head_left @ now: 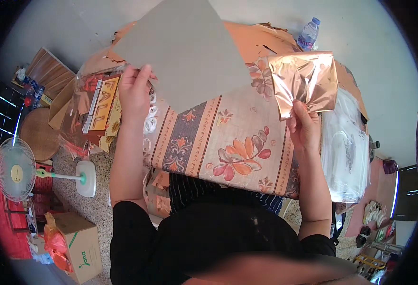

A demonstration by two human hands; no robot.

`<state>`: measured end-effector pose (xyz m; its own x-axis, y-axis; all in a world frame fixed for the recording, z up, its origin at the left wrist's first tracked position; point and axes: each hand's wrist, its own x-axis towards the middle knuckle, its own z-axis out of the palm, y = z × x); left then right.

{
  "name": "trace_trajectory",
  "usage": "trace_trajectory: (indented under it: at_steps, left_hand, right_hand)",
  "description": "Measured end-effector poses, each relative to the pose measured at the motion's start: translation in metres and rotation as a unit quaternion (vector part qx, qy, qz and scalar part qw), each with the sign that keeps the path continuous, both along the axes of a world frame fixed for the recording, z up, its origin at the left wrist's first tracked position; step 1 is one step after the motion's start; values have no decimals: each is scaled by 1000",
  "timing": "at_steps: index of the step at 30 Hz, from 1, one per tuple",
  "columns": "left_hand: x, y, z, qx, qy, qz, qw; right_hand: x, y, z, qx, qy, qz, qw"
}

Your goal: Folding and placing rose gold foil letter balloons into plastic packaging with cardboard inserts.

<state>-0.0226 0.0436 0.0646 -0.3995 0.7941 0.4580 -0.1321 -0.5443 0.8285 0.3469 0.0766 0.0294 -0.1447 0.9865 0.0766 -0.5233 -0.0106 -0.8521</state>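
Note:
A large grey board (pixel 185 52) is held up over the table by my left hand (pixel 135 90), which pinches its lower left corner. On the other side my right hand (pixel 305 122) grips a shiny copper-coloured foil sheet (pixel 304 78) by its lower edge, thumb on top. Both things hang above a table covered with a floral-patterned cloth (pixel 242 156). White loops of cord (pixel 150 118) lie near my left wrist. Beside my right forearm rests a stack of clear plastic bags (pixel 344 152).
Printed packs in clear plastic (pixel 97 109) lie at the table's left. A water bottle (pixel 308 34) stands at the far right by the wall. Brown paper (pixel 261 35) covers the back. On the floor at left are a fan (pixel 17 170) and a cardboard box (pixel 83 247).

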Motion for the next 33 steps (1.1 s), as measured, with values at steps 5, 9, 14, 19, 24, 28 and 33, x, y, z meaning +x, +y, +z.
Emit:
trace_trajectory:
  at_steps: [5,9,14,19,24,28,33]
  left_hand:
    - [18,7,-38,-161,61,-105,979]
    - [64,2,-53,-290,146,-182,928]
    - [64,-4,-59,-311,281,-132,898]
    - [8,-13,-28,-239,635,151,719]
    - [-17,-21,-30,-264,798,241,485]
    - [-20,-15,-36,-262,798,249,482]
    - [16,-17,-11,-108,625,130,762]
  right_hand:
    - [8,-1,8,57,24,8,998]
    - [11,0,0,56,27,59,996]
    - [-1,-9,-7,-1,-59,73,996]
    - [-8,-13,-9,-2,-85,92,992]
    - [-10,-13,-9,-3,-75,103,992]
    - [-10,-12,-10,-8,-81,93,992]
    - [-10,-11,-9,-5,-92,81,992]
